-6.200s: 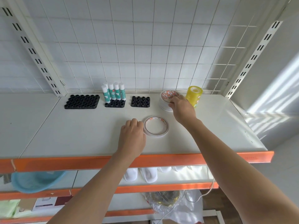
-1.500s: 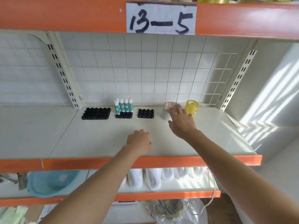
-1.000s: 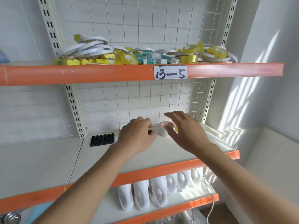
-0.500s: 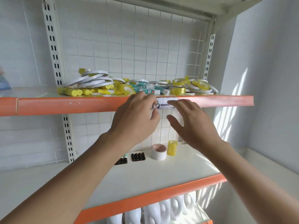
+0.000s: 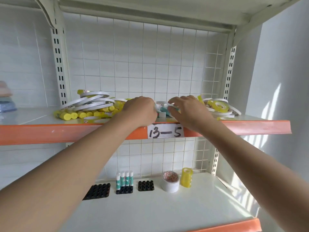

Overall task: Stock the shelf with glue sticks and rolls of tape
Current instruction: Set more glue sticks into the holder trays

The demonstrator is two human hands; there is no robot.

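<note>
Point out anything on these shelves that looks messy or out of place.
The upper shelf is a jumble: thin white tape rolls lean askew over yellow glue sticks lying flat, and more tape is heaped at the right. Below, four glue sticks stand neatly in a black holder.

- both hands on the upper shelf [image 5: 50,133]; left hand [image 5: 139,110] curled among teal glue sticks [image 5: 161,111]; right hand [image 5: 189,111] spread beside them
- lower shelf [image 5: 150,211]: four sticks [image 5: 124,180] upright in a black tray [image 5: 124,190]; white tape [image 5: 170,181]; yellow tape [image 5: 187,179]

White wire-grid back panel [image 5: 150,64], slotted uprights [image 5: 58,64], orange-edged shelves [image 5: 33,133], sunlit grey wall [image 5: 280,81]
</note>
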